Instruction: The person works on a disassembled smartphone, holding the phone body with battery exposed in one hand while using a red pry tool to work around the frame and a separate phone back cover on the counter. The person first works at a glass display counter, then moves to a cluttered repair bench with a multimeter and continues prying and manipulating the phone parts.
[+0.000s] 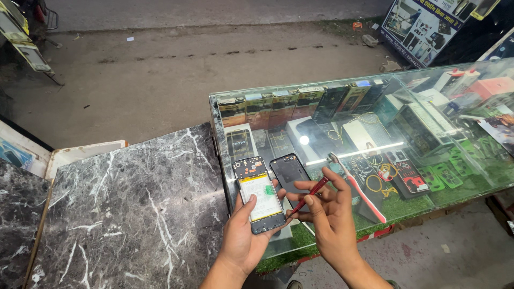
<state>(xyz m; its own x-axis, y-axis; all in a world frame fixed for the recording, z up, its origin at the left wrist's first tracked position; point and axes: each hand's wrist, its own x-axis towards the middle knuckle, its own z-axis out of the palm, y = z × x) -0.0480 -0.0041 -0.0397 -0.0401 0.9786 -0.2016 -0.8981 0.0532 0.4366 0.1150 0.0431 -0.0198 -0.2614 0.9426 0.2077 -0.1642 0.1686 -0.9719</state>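
Left hand cradles an opened phone from below, back cover off, white battery and circuit board exposed; its fingers are wrapped around the lower edge and left side, thumb along the left rim. The phone is held just above the near edge of the glass bench, tilted slightly towards the camera.

Right hand pinches a thin red screwdriver between thumb and forefinger, fingers clenched on its shaft; the tip points down-left and meets the phone's lower right edge.

On the glass, just beside the phone, lies a dark back cover. A toothbrush with a white and red handle lies right of the hands. Boxed goods and cables fill the case under the glass. A dark marble slab adjoins the bench on the left.
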